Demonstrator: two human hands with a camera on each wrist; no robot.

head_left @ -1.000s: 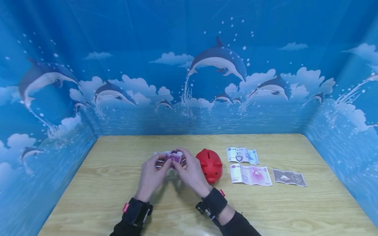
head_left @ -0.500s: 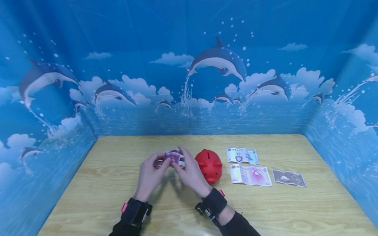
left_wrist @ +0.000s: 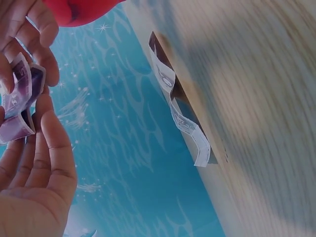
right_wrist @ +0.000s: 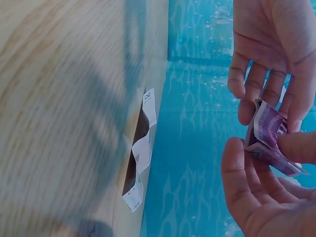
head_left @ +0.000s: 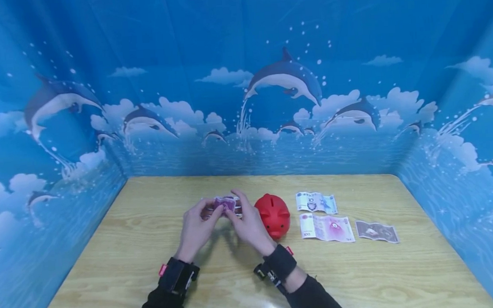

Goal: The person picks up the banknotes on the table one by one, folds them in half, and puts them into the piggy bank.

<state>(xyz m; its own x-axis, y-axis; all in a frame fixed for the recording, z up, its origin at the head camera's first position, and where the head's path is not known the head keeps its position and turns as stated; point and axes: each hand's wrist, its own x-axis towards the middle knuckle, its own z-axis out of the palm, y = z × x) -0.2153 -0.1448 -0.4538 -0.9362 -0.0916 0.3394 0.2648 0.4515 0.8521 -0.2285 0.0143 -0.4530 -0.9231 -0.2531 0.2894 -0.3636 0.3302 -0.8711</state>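
Note:
Both hands hold a small folded purple banknote (head_left: pixel 226 204) above the table, left of a red piggy bank (head_left: pixel 273 216). My left hand (head_left: pixel 197 228) pinches the note's left side, thumb on the near face. From the other side my right hand (head_left: pixel 250 224) pinches it, its thumb close to the left one. In the right wrist view the folded note (right_wrist: pixel 269 136) shows bent layers with an open gap at one edge. Beneath the hands a wavy, creased banknote (left_wrist: pixel 177 106) lies on the table, mostly hidden by the hands in the head view.
Right of the piggy bank lie a blue-white banknote (head_left: pixel 316 203), a pink banknote (head_left: pixel 327 227) and a dark grey-brown banknote (head_left: pixel 377 231) on the wooden table (head_left: pixel 367 279). A blue dolphin-print curtain (head_left: pixel 246 149) encloses the back and sides.
The purple note's face has come more into view between the thumbs as the fingers shifted on it. Both wrists stay nearly in place; the piggy bank and the notes at right have not moved.

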